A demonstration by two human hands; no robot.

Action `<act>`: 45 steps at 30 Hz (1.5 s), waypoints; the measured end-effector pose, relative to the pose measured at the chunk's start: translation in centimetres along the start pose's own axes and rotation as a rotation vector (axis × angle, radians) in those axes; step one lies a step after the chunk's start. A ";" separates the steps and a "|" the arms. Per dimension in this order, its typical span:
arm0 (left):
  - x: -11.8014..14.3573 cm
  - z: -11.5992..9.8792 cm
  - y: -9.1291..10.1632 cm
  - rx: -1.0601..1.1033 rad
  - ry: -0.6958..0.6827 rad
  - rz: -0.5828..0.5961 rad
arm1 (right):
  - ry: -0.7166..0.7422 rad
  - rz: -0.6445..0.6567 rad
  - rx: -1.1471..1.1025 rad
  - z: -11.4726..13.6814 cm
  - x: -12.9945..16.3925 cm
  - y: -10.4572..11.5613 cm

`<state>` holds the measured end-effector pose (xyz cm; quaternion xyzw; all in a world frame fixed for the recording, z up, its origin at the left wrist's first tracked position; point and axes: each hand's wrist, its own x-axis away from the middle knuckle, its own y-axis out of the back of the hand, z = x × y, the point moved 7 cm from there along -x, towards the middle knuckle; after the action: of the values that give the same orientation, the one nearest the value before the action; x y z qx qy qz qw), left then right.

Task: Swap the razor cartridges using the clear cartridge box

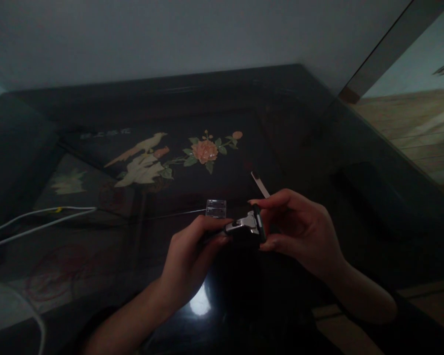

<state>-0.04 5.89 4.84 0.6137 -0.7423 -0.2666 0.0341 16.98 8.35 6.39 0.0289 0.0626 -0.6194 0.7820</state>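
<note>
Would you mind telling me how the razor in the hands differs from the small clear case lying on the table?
The razor is held above the table by the left hand and right hand; the clear case lies flat on the dark table, untouched. The razor is silvery metal with a dark head; the case is see-through. The razor is long, the case squat and rectangular. Both are small.

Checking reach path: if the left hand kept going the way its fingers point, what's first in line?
The left hand points right along the silver-and-black razor it grips; first comes the razor's head, then the right hand pinching it. Depth looks shared, though dim.
</note>
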 end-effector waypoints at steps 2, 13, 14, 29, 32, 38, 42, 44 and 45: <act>0.0 0.0 -0.1 0.008 -0.004 0.008 | 0.006 0.001 -0.018 0.0 0.0 0.0; 0.2 0.5 -0.6 0.156 0.053 0.055 | -0.006 0.021 -0.044 -0.2 0.0 0.0; 0.2 0.5 -0.8 0.212 0.073 0.072 | -0.003 0.036 -0.041 -0.2 0.0 -0.1; -1.1 2.9 -1.2 0.947 0.513 -0.118 | 0.123 0.077 0.373 -0.1 0.0 -0.9; -0.9 3.2 -1.4 0.931 0.530 -0.106 | 0.157 0.142 0.448 -0.3 0.2 -1.8; -0.4 3.7 -1.9 0.868 0.558 -0.016 | 0.092 0.187 0.536 -1.7 0.4 -2.4; -0.4 3.6 -1.7 0.829 0.552 -0.027 | 0.083 0.203 0.561 -2.0 0.5 -2.5; -0.5 3.6 -1.7 0.821 0.559 -0.046 | 0.103 0.214 0.558 -1.9 0.6 -2.5; -0.5 3.7 -1.8 0.814 0.565 -0.049 | 0.112 0.217 0.558 -1.9 0.6 -2.6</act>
<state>0.26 7.43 1.04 0.6429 -0.7332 0.2211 -0.0147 14.50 7.43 4.53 0.2835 -0.0705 -0.5229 0.8008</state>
